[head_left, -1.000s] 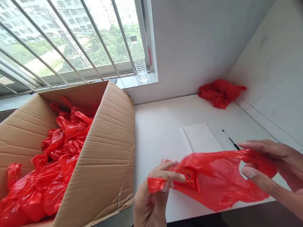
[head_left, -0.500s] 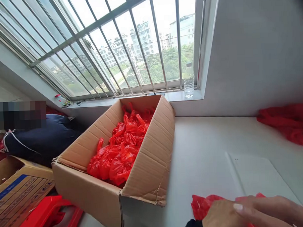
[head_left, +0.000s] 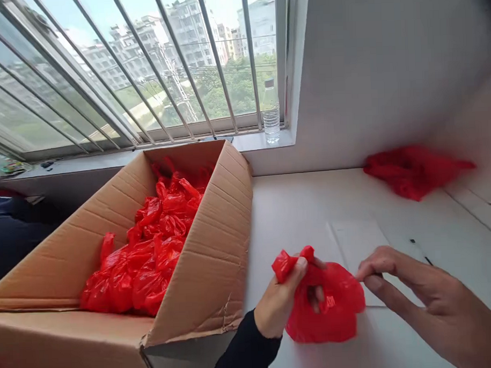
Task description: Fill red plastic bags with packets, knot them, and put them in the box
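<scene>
My left hand (head_left: 278, 303), below a dark sleeve, is closed around the gathered top of a red plastic bag (head_left: 329, 323). Two tufts of the bag stick up above my left thumb, and some left fingers show through an opening in it. The bag hangs over the white tabletop, and small print shows on its side. At the bag's right edge, my right hand (head_left: 422, 301) pinches with thumb and forefinger. The pinched bit itself is barely visible. To the left, a big open cardboard box (head_left: 210, 260) holds several knotted red plastic bags (head_left: 151, 262).
A heap of red plastic (head_left: 410, 170) lies on the white table (head_left: 286, 204) near the wall. A flat whitish sheet (head_left: 360, 236) is behind my hands. A clear bottle (head_left: 271, 118) stands on the windowsill. At the far left, part of a person in dark clothing (head_left: 9, 235) shows.
My view has shifted right. My hands, earlier overlapping low in view over the red plastic, are now higher and apart, with the red plastic bag lifted between them.
</scene>
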`<state>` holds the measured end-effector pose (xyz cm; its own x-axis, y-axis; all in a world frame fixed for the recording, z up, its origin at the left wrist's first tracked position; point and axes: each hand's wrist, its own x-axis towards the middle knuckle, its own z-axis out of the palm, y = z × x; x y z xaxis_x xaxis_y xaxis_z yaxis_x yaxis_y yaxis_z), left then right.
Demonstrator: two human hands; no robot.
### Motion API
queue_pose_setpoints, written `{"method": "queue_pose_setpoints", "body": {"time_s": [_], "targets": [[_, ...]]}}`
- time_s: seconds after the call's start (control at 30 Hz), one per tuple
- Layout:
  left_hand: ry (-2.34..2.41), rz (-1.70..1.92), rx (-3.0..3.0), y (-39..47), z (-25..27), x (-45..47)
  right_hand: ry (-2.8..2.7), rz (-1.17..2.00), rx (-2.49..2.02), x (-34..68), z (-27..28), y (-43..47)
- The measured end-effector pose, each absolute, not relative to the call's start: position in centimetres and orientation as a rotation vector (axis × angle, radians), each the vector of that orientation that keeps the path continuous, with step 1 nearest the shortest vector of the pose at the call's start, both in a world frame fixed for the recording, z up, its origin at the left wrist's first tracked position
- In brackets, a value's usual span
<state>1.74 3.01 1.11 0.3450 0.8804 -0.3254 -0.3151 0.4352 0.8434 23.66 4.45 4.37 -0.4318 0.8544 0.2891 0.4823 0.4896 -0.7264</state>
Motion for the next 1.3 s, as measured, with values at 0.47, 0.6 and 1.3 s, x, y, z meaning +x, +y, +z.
{"method": "queue_pose_setpoints", "body": {"time_s": [0.47,0.6,1.3], "targets": [[0.886,0.843,0.713,4.1,2.5,0.9,-1.923,1.149,-0.948,21.1,5.1,5.2],[0.890,0.827,0.912,4.4,2.8,0.7,-1.950,1.158,-0.941,20.8,3.8,6.0],[1.237,1.279,2.149,3.3,-1.8,0.8,-1.833,1.360,-1.027,19.7,0.1,7.2]]}}
